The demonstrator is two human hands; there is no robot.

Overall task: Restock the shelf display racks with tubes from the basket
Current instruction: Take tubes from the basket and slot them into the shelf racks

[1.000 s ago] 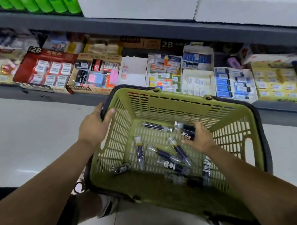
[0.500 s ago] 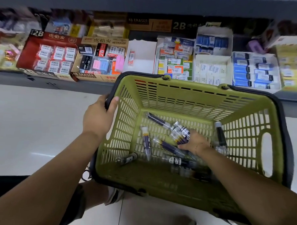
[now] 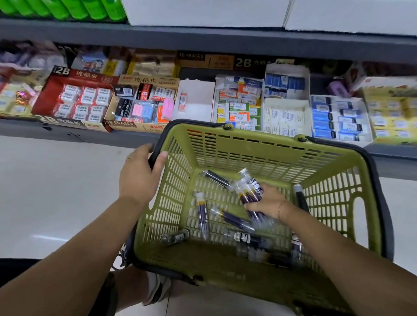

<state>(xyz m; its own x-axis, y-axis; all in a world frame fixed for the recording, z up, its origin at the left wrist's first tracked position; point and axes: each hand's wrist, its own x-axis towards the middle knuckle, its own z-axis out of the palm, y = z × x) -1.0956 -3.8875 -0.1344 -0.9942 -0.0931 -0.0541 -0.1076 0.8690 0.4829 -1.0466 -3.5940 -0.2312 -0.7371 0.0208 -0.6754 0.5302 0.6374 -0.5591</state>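
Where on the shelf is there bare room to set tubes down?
The white tray, between the 4B eraser box and the colourful packet box, is nearly bare: one small packet. Boxes either side are packed.

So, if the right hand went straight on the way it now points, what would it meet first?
Probably the loose tube just ahead of the right hand, which grips a bunch of tubes; behind it comes the far wall of the basket. Depth is unclear, so the hand may pass above it.

The basket was matt olive plastic lattice with a black rim. The tubes looked clear, glossy plastic. The floor was smooth, shiny tile; the eraser boxes printed cardboard.
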